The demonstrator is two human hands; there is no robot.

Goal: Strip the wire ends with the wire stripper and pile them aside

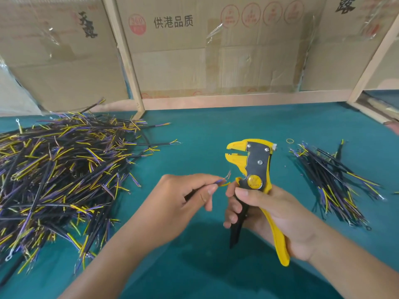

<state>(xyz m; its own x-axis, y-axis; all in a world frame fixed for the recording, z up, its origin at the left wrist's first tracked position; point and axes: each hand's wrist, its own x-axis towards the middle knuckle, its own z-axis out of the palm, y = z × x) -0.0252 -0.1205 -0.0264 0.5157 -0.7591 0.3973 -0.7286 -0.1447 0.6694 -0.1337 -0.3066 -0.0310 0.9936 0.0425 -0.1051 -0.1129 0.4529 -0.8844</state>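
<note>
My right hand [267, 214] grips the handles of a yellow and black wire stripper [257, 167], held upright with its jaws pointing left and slightly apart. My left hand [183, 197] pinches a thin cable between thumb and forefinger; its purple and yellow wire ends [223, 181] stick out to the right, just below the jaws and close to the stripper's body. A large heap of black cables with yellow and purple ends [60, 178] covers the table's left side. A smaller pile of such cables [332, 182] lies on the right.
The work surface is a teal mat [205, 130]. Cardboard panels in a wooden frame [216, 61] wall off the back. A yellow rubber band [290, 140] lies near the right pile. A wooden rail [375, 113] runs along the far right.
</note>
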